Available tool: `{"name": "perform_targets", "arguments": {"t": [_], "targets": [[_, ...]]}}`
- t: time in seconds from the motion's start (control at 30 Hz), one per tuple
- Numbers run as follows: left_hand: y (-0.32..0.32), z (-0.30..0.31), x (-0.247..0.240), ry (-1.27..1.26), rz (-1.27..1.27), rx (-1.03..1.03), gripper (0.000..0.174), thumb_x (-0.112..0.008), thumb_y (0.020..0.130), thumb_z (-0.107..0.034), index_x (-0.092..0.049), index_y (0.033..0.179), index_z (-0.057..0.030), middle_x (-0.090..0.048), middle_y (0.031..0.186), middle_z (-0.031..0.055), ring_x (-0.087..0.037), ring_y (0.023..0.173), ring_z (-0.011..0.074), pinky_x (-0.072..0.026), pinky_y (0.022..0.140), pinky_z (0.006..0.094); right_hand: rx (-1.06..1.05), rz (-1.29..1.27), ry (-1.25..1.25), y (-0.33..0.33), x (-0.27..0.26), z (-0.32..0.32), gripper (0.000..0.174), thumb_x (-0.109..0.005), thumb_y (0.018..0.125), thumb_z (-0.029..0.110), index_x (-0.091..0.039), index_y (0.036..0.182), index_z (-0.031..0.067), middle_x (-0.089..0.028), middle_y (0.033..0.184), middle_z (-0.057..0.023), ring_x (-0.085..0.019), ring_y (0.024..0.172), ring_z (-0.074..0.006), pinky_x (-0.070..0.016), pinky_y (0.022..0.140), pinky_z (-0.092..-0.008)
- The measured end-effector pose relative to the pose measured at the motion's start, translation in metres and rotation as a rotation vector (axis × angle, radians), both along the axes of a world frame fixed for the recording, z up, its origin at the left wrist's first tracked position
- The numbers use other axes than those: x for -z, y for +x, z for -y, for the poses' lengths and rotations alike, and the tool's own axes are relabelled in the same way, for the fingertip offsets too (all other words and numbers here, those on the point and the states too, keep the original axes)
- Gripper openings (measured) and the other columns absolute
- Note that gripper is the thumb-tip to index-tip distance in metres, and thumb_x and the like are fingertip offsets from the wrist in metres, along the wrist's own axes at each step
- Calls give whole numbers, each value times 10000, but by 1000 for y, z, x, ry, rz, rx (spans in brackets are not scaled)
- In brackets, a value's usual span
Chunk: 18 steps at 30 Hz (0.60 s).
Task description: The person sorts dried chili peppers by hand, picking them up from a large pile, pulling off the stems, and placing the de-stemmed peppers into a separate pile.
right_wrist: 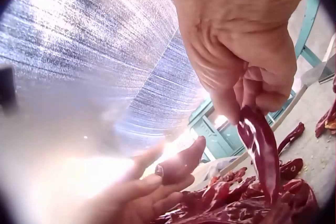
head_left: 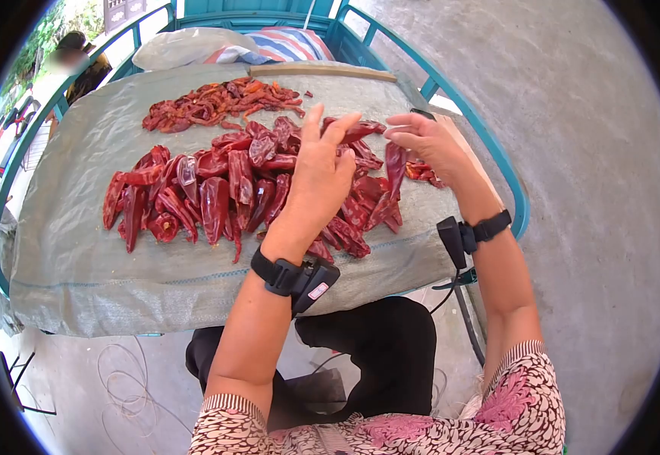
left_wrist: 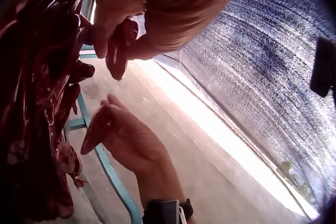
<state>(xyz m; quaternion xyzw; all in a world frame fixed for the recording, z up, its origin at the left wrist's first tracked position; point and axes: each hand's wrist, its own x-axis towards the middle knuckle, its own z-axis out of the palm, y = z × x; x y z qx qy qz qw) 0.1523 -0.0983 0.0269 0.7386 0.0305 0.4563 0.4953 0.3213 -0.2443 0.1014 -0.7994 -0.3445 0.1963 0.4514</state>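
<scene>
My left hand (head_left: 318,178) is raised over the heap of dried red peppers (head_left: 216,205). Between its thumb and fingers it holds a dark red pepper (left_wrist: 122,50), whose tip also shows in the right wrist view. To the right, my right hand (head_left: 432,148) pinches another dried pepper (right_wrist: 262,150) by its upper end, and this one hangs downward, long, glossy and wrinkled. Both hands are close together, fingertips facing each other, above the right part of the heap. The left hand's palm side is hidden in the head view.
A flatter pile of shrivelled peppers (head_left: 216,105) lies farther back on the grey woven sheet (head_left: 64,227). Behind it are a wooden strip (head_left: 322,70) and a striped sack (head_left: 292,44). Teal rails (head_left: 489,136) border the cart bed. Another person (head_left: 87,72) is at the far left.
</scene>
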Motion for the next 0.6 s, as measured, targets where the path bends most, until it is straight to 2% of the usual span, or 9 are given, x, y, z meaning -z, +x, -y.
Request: {"name": "perform_targets", "arguments": {"t": [0.1, 0.13, 0.23, 0.27, 0.37, 0.4, 0.5, 0.53, 0.6], "targets": [[4, -5, 6, 99, -16, 21, 498, -550, 941, 30, -584, 1413, -125, -382, 1576, 234, -464, 1410, 362, -438, 1107, 393, 18, 10, 51, 10, 13, -23, 368, -678, 965, 219, -642, 1296, 63, -696, 1156, -34, -616, 958, -93, -503, 781, -269], [3, -4, 6, 92, -5, 54, 509, -525, 932, 49, -584, 1408, -120, -428, 1545, 241, -446, 1422, 389, -374, 1158, 406, -13, 95, 44, 20, 16, -29, 392, -688, 943, 220, -645, 1303, 70, -701, 1180, -75, -643, 998, -145, -516, 821, -304], [3, 0, 7, 88, 2, 128, 501, -500, 937, 53, -588, 1399, -118, -452, 1530, 241, -441, 1425, 392, -372, 1159, 405, -13, 414, -51, 74, 52, -46, 399, -695, 918, 205, -655, 1287, 59, -705, 1200, -117, -659, 1052, -208, -526, 887, -348], [2, 1, 6, 87, -2, 119, 490, -479, 943, 52, -591, 1390, -113, -470, 1514, 243, -453, 1412, 400, -378, 1153, 405, 13, 464, -129, 78, 57, -51, 411, -679, 888, 171, -663, 1283, 59, -696, 1235, -174, -663, 1120, -300, -515, 963, -387], [3, 1, 7, 70, -38, 112, 483, -471, 942, 56, -595, 1379, -107, -481, 1504, 243, -452, 1413, 403, -370, 1158, 409, 30, 596, -264, 113, 93, -63, 436, -657, 866, 142, -660, 1294, 62, -680, 1266, -202, -648, 1176, -355, -498, 1009, -412], [2, -1, 8, 111, -13, 89, 468, -500, 929, 56, -607, 1358, -98, -505, 1480, 233, -533, 1337, 378, -431, 1105, 398, 35, 719, -296, 109, 96, -64, 467, -643, 838, 123, -661, 1304, 93, -667, 1281, -223, -638, 1178, -389, -498, 1014, -440], [0, 0, 8, 54, -60, 151, 446, -545, 911, 52, -622, 1328, -89, -533, 1447, 212, -605, 1230, 334, -492, 1027, 374, 85, 770, -383, 105, 99, -61, 431, -641, 835, 118, -688, 1263, 117, -678, 1261, -212, -649, 1159, -374, -512, 986, -450], [2, 0, 9, 105, -38, 122, 431, -586, 889, 50, -637, 1296, -83, -586, 1382, 172, -647, 1099, 287, -529, 943, 348, 93, 725, -360, 106, 97, -62, 354, -636, 840, 116, -730, 1180, 126, -721, 1135, -199, -680, 1096, -356, -535, 937, -449], [1, 0, 8, 59, -58, 151, 431, -607, 874, 42, -641, 1284, -83, -612, 1340, 155, -644, 1079, 280, -528, 929, 341, 148, 648, -261, 103, 93, -57, 311, -645, 840, 121, -747, 1134, 108, -733, 1042, -195, -698, 1034, -350, -543, 908, -438]]}}
